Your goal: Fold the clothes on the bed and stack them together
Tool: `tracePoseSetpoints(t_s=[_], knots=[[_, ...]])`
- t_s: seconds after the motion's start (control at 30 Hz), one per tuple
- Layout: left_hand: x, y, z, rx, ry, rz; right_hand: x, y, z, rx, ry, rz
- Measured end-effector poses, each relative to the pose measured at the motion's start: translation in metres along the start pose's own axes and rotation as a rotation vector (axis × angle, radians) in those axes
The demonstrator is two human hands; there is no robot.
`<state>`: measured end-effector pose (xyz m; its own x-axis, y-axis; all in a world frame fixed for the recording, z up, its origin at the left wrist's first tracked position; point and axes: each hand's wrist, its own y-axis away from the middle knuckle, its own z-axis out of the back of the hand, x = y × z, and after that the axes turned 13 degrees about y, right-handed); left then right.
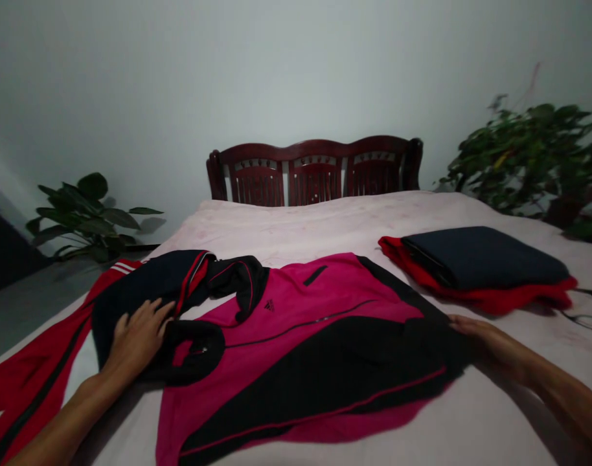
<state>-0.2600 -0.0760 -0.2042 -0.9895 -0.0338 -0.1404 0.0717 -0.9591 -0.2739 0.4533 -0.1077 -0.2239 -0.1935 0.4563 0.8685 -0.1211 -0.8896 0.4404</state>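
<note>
A magenta and black Adidas track jacket (296,310) lies spread on the bed, its black sleeve folded in across the front. My left hand (135,336) rests flat on that folded sleeve, fingers slightly apart. At the jacket's far right black edge, my right hand (485,343) lies with its fingertips on the fabric, not visibly gripping it. A red garment with a black stripe and white stripes (34,382) lies under and beside the jacket at the left. A folded dark navy and red stack of clothes (480,259) sits to the right, apart from both hands.
The bed's pale pink sheet (296,223) runs back to a dark red wooden headboard (315,171) against a grey wall. Leafy potted plants stand at the left (87,217) and right (524,155). A thin dark cord (585,310) lies at the right edge.
</note>
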Motion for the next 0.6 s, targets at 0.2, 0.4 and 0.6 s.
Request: tracePoseSetpoints(t_s=[0.2,0.4,0.6], knots=[[-0.078,0.100,0.000,0.255,0.374,-0.151,-0.002,0.019,-0.007,0.070,0.145,0.212],[-0.104,0.112,-0.014,0.374,0.620,-0.044,0.040,0.020,-0.038,-0.221,0.202,0.442],[-0.080,0.096,0.005,0.442,0.790,-0.023,0.061,0.025,-0.026,-0.228,0.001,0.340]])
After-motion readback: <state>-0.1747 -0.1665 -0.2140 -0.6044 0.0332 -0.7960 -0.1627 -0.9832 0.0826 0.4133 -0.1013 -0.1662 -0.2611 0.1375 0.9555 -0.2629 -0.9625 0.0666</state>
